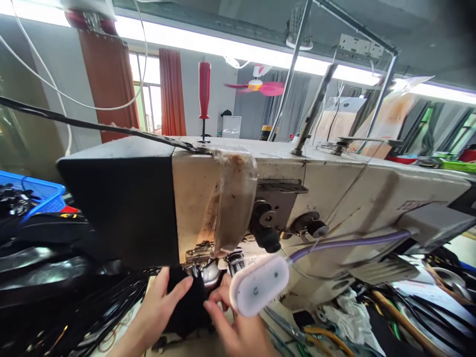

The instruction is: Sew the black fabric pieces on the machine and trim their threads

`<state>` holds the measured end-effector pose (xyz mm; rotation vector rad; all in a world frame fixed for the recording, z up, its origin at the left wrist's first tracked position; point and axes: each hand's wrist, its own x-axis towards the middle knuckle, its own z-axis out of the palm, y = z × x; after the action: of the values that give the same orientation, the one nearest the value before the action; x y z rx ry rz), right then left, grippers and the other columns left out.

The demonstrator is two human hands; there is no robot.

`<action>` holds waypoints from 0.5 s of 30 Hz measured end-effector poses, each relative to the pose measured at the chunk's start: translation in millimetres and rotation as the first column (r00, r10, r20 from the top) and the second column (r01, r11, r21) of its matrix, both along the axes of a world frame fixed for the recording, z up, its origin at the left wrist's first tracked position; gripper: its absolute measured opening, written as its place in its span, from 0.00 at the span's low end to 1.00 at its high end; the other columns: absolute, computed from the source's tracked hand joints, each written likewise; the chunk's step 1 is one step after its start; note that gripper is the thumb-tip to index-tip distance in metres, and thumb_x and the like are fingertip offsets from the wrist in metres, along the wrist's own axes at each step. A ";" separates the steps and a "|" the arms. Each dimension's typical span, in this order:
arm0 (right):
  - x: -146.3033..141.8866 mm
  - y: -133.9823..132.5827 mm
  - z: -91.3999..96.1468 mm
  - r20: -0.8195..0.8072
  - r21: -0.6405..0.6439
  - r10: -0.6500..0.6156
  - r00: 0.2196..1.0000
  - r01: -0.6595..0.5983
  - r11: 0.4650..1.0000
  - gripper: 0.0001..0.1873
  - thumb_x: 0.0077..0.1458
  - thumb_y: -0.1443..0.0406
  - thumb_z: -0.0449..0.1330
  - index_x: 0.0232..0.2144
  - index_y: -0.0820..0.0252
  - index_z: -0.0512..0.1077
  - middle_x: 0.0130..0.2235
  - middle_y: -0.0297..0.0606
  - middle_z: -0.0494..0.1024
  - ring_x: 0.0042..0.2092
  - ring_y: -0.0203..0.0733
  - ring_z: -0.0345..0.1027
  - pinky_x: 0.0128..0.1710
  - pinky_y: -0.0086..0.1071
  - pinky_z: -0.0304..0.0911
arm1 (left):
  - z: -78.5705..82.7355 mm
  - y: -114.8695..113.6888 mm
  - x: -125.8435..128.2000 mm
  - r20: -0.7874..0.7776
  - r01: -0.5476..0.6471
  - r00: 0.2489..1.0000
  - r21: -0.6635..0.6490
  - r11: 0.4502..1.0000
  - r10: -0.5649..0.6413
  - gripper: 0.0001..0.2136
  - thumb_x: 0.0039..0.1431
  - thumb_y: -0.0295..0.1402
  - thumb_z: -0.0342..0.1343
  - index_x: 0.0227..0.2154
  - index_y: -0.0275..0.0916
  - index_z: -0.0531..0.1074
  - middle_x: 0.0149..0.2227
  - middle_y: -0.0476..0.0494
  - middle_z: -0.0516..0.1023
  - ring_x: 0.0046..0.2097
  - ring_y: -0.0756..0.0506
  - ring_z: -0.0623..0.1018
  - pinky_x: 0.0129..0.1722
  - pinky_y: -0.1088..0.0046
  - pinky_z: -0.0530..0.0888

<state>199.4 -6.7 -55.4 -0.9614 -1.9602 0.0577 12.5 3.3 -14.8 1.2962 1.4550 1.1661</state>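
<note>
In the head view a piece of black fabric lies under the needle area of a white industrial sewing machine. My left hand grips its left side, thumb on top and fingers partly tucked behind. On the other side, my right hand pinches the fabric's right edge with bent fingers; the lamp hides part of this hand. That white oval lamp hangs from a purple flexible neck. Just above the fabric sits the metal presser foot area, whose tip is hidden.
A red-handled screwdriver stands upright on the machine head. Shiny black material and a blue basket are at the left. Scissors with orange handles, white crumpled cloth and a wooden stick lie at the right.
</note>
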 end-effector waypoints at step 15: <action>-38.0 -4.8 -21.4 -0.371 -0.086 -0.135 0.919 0.111 0.990 0.05 0.55 0.62 0.60 0.29 0.55 0.74 0.28 0.38 0.72 0.33 0.45 0.69 0.32 0.34 0.67 | 10.5 14.1 -6.0 -0.099 0.074 0.992 -0.001 0.997 -0.074 0.24 0.43 0.45 0.61 0.43 0.37 0.74 0.45 0.37 0.79 0.55 0.31 0.71 0.58 0.53 0.62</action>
<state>161.5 -11.6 -76.8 -1.0290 -1.5500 0.2187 6.6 17.5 -4.2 1.4159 1.4637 1.0685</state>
